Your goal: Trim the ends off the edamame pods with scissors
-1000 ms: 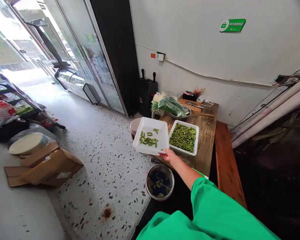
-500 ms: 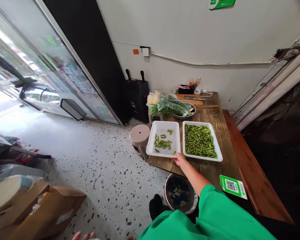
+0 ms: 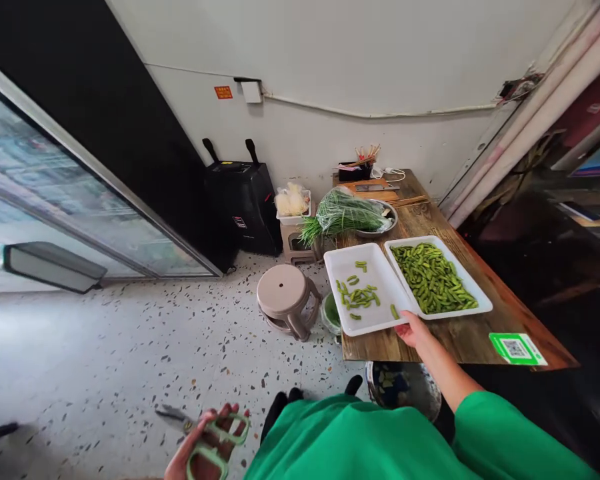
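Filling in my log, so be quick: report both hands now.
Left hand: holding green-handled scissors.
Right hand: closed on the near edge of the sparsely filled white tray.

no words are legible. a green card (image 3: 519, 349) on the bench (image 3: 373, 347) bears a qr code (image 3: 515, 348); the wall sticker (image 3: 223, 93) and the label (image 3: 239, 222) on the black box (image 3: 245, 193) are too small.

1. A single camera, worn on the person's head, gives the view.
2. It looks forward and down past the green shirt (image 3: 340, 433) at the bottom edge.
3. It faces the pale wall (image 3: 355, 53) beyond the bench (image 3: 375, 348).
4. The left hand (image 3: 213, 441) shows close, low left of centre; the right hand (image 3: 414, 330) lies farther out, over the bench's near side.
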The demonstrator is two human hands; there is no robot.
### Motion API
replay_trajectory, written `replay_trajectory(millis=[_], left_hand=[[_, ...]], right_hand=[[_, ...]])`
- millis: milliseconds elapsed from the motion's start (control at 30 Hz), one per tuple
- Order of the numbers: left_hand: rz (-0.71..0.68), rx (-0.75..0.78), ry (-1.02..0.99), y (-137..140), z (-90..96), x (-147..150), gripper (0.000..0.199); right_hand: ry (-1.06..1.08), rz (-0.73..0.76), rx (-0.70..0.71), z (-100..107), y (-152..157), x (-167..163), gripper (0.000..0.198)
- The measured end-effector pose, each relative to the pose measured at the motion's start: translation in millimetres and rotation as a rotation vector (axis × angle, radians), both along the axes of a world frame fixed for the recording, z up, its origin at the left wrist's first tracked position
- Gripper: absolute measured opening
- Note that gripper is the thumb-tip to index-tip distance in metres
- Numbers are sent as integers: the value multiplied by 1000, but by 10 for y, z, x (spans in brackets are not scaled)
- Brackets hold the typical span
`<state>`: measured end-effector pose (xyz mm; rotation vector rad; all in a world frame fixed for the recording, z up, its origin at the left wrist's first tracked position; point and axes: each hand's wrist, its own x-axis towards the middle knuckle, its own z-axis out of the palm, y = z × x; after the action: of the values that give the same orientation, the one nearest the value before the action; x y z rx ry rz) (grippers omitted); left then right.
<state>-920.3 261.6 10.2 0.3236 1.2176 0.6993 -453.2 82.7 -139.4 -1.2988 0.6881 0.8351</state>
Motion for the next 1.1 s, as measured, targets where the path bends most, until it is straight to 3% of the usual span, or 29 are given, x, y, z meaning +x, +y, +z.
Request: replay_trajectory(millis=[100,267,433,533,733,933,1100], left_hand=[[-128,24,-148,721,-9,274,7],[-564,96,-316,1548,61,1093,7],[-632,85,-321,2030,-153,1873,15],[-666,92,-267,2114,-361,2286,14],[-809,159,-132,1972,-660,2973,20],[-826,220,-49,2003,-821,3366,18],[-919,324,42,2128,-959,3673,24]], right_hand=[[51,-23,21,53,121,-269,15],[82,-83,94,84,428,-717,17],[68,-112,112,55,634,-888,17],[52,-64,121,25,679,-891,23],[-137,-35,65,-123,664,-954,40],[-127,-31,-44,-159,583,-1036,49],[-116,-89,-21,-122,674,-1047,57]])
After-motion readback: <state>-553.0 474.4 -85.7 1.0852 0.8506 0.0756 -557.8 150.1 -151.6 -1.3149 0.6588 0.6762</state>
